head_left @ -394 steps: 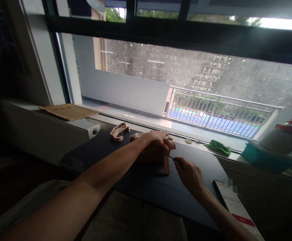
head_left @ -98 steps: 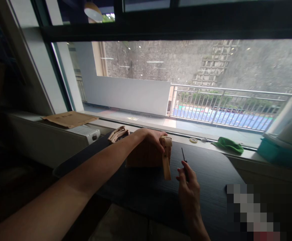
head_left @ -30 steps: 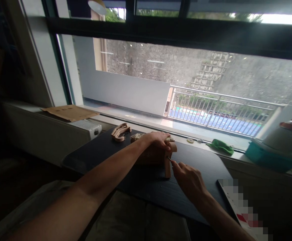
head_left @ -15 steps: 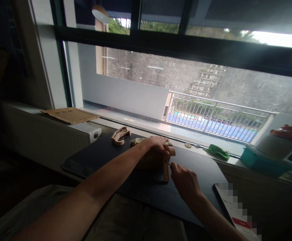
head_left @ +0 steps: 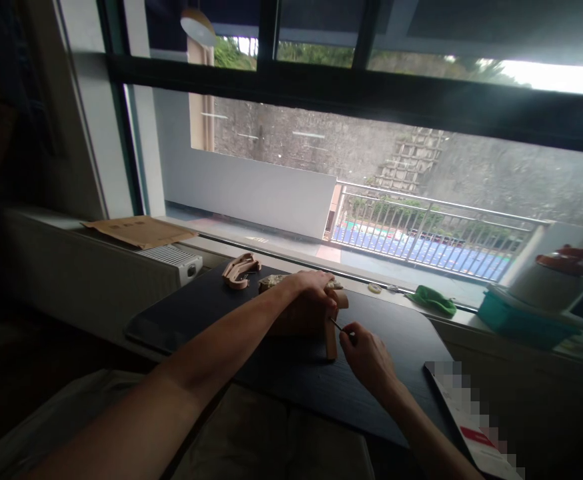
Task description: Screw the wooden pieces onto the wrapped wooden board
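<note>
A brown wooden piece of furniture with a patterned fabric part lies on the dark table; my left forearm hides much of it. At its right end, a pale wooden leg-like bar points towards me. My left hand curls over the top of this end, gripping it. Pinched in my right hand is a thin metal tool, perhaps a hex key or screwdriver. Its tip meets the side of the wooden bar; its handle end is hidden by my fingers.
Curved wooden parts lie at the table's back left. A brown envelope rests on the radiator. Along the windowsill sit a tape roll, a green cloth item and a teal box. A white-and-red box is at the right.
The fingers of my right hand have shifted slightly around the tool, and more of its metal shaft shows. My left hand keeps its place on the wooden piece.
</note>
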Demonstrator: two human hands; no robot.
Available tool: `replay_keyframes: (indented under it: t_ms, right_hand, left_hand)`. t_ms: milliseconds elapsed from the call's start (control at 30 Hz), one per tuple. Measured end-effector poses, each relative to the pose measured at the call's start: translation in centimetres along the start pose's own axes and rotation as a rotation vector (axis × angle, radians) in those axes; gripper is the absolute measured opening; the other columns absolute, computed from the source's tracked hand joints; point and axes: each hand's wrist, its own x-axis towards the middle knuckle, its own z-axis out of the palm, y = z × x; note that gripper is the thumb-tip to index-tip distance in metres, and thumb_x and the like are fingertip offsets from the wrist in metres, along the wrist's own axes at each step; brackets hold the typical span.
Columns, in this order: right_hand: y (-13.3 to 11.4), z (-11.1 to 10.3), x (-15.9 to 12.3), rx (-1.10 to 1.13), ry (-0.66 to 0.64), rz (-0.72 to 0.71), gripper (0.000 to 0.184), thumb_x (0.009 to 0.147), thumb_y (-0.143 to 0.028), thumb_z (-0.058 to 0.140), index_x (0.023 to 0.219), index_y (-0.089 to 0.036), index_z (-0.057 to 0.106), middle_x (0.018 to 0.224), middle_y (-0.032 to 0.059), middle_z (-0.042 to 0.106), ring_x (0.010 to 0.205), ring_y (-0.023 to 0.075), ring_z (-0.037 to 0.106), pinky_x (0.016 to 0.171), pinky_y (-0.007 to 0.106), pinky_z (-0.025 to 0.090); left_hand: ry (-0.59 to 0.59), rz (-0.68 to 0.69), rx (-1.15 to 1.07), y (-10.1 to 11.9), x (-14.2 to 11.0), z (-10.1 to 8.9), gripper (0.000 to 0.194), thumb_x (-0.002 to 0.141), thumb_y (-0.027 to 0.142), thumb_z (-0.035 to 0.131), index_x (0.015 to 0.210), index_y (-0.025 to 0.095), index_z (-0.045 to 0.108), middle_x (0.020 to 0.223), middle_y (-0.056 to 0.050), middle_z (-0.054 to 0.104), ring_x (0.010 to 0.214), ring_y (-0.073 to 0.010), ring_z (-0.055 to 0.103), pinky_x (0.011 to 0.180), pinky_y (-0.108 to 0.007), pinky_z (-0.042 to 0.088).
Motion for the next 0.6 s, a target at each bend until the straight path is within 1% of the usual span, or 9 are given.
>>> replay_keyframes:
  t_ms: [67,100,167,233,333,433,533,600]
  right_hand:
    - [-0.7,-0.8,0.0,-0.044,-0.008,-0.063,0.021,0.091,-0.023,0.045,0.098,-0.019,0.064,0.082,0.0077,0.071,0.077,0.0234,0.069,0.061,0.028,0.043]
    - [-1.0,-1.1,-0.1,-0.062,-0.015,-0.096,0.021,0.089,-0.016,0.045,0.098,-0.018,0.065,0.083,0.009,0.071,0.077,0.0236,0.068,0.062,0.029,0.042]
    - [-1.6,-1.2,-0.2,-0.081,-0.03,-0.139,0.026,0.086,-0.006,0.044,0.098,-0.015,0.065,0.086,0.0118,0.07,0.078,0.0231,0.068,0.064,0.029,0.042]
    - [-1.8,-0.8,-0.4,-0.073,-0.039,-0.142,0.029,0.084,-0.003,0.043,0.098,-0.014,0.066,0.087,0.0133,0.07,0.079,0.023,0.067,0.066,0.029,0.042]
    - [-1.1,0.1,-0.2,-0.008,-0.029,-0.085,0.028,0.09,-0.016,0.041,0.104,-0.017,0.066,0.089,0.0113,0.071,0.08,0.0223,0.067,0.067,0.029,0.043]
    - [0.2,0.7,0.6,0.089,-0.036,-0.02,0.036,0.095,-0.031,0.036,0.111,-0.02,0.066,0.085,0.0064,0.073,0.076,0.0181,0.068,0.062,0.025,0.045]
    - [0.8,0.5,1.2,0.131,-0.051,-0.025,0.039,0.095,-0.035,0.035,0.109,-0.018,0.068,0.081,0.0044,0.073,0.071,0.0157,0.068,0.058,0.022,0.045]
    - [0.7,0.1,1.3,0.101,-0.037,-0.044,0.037,0.094,-0.035,0.037,0.107,-0.019,0.068,0.082,0.0058,0.073,0.075,0.0181,0.068,0.061,0.024,0.045]
  left_hand:
    - [0.0,-0.005,0.0,0.0,-0.1,0.0,0.062,0.069,0.054,0.064,0.121,0.023,0.048,0.127,-0.008,0.057,0.114,-0.0265,0.055,0.091,-0.033,0.046]
    - [0.0,-0.008,-0.001,0.0,-0.1,-0.1,0.063,0.069,0.054,0.064,0.122,0.024,0.048,0.128,-0.008,0.057,0.115,-0.0264,0.054,0.091,-0.033,0.046]
    - [-0.001,-0.011,-0.005,0.1,-0.2,-0.1,0.063,0.069,0.054,0.064,0.122,0.025,0.047,0.129,-0.007,0.056,0.115,-0.026,0.054,0.092,-0.033,0.046]
    - [-0.002,-0.007,-0.01,0.1,-0.3,-0.1,0.064,0.069,0.054,0.064,0.123,0.025,0.046,0.129,-0.007,0.056,0.116,-0.026,0.054,0.093,-0.033,0.045]
    - [-0.002,-0.008,-0.016,0.0,-0.2,-0.1,0.065,0.069,0.054,0.064,0.124,0.024,0.046,0.128,-0.008,0.056,0.115,-0.0268,0.054,0.092,-0.034,0.046]
    - [0.0,-0.012,-0.018,0.1,-0.1,0.0,0.064,0.069,0.053,0.065,0.123,0.024,0.046,0.128,-0.008,0.056,0.115,-0.0268,0.055,0.091,-0.033,0.046]
    - [0.006,-0.007,-0.014,0.2,-0.2,-0.1,0.063,0.069,0.054,0.064,0.122,0.023,0.048,0.127,-0.008,0.057,0.115,-0.027,0.055,0.091,-0.034,0.046]
    - [0.008,-0.005,-0.01,0.2,-0.3,-0.2,0.062,0.07,0.054,0.064,0.121,0.023,0.049,0.126,-0.008,0.058,0.114,-0.0268,0.056,0.091,-0.034,0.047]
